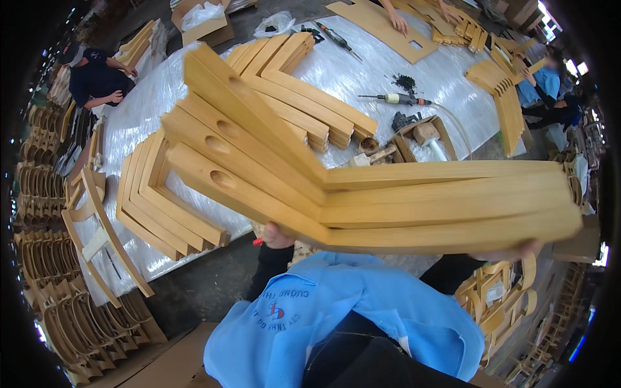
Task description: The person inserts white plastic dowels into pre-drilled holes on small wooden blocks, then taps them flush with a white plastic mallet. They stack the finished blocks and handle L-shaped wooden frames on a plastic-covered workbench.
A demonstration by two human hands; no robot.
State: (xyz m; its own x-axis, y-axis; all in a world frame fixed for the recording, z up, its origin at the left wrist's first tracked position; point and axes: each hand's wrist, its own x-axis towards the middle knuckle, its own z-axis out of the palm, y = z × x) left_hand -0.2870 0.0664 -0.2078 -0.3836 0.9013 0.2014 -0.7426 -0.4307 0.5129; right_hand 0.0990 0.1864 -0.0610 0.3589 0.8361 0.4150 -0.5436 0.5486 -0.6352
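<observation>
A stack of bent, L-shaped wooden frame pieces [401,207] is held up in front of me, spanning the middle of the head view. Several oval recesses show along its left arm. My left hand [279,237] grips it from below near the bend, and a small red tip [258,242] pokes out beside those fingers; what it belongs to is hidden. Under the right end, my right hand [514,251] supports the stack, its fingers mostly covered by the wood. Close to the left of the held pieces, more L-shaped pieces [169,216] lie on the plastic-covered table [145,97].
Beyond lie another L-shaped stack [304,107], a power screwdriver [398,99] with a hose, a second driver [339,40] and a cardboard box [446,139] of parts. A chair frame [103,236] leans at left. A person [97,81] stands left; others work across the table.
</observation>
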